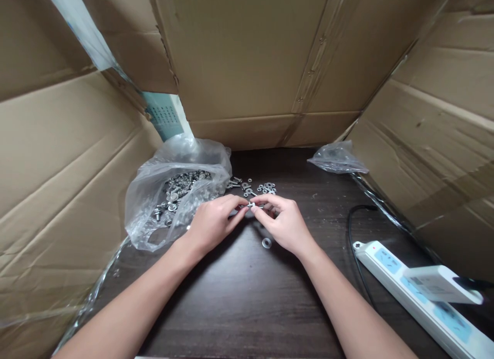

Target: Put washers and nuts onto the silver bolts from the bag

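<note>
My left hand [216, 219] and my right hand [285, 222] meet over the dark table, both with fingertips pinched. Between them they hold a small metal bolt [250, 205], lying roughly level, with what looks like a washer or nut on it; the fingers hide much of it. A loose washer [266, 243] lies flat just below my right hand. Beyond my fingertips are scattered nuts [267, 187] and a few bolts [235, 182]. Beside my left hand, a clear plastic bag [144, 194] lies open with many bolts [185, 186] inside.
Cardboard walls [247, 66] enclose the dark table [239, 297] at the back and both sides. A smaller plastic bag [337, 157] lies at the back right. On the right sit a white power strip [419, 307], a plugged-in white adapter [443, 284] and a black cable [350, 235].
</note>
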### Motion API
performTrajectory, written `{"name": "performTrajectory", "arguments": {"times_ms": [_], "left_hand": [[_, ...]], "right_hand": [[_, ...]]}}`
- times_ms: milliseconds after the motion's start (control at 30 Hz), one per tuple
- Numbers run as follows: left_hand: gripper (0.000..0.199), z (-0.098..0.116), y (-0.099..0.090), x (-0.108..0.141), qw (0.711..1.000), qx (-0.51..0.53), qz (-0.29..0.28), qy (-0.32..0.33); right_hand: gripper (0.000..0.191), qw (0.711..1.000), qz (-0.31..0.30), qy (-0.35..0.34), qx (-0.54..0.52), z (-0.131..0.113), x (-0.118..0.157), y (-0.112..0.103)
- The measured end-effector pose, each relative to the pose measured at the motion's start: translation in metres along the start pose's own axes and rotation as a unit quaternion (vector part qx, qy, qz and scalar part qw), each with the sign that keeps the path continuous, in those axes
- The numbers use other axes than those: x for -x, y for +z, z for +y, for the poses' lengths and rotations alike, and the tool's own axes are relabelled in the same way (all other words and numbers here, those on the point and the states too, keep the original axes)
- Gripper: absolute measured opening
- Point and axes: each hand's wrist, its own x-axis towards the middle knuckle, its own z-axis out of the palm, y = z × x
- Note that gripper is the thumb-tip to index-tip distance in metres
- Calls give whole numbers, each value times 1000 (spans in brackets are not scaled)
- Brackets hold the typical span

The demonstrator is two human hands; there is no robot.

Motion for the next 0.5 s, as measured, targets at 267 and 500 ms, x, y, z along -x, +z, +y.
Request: {"name": "performTrajectory", "arguments": {"times_ms": [267,500], "left_hand": [[13,-1,-1,0,1000,-5,3,8],[14,0,-3,0,1000,-9,-14,-5]], "right_hand": [[23,1000,4,4,-16,2,-1,1],[24,1000,-1,14,-15,1,0,1]]}}
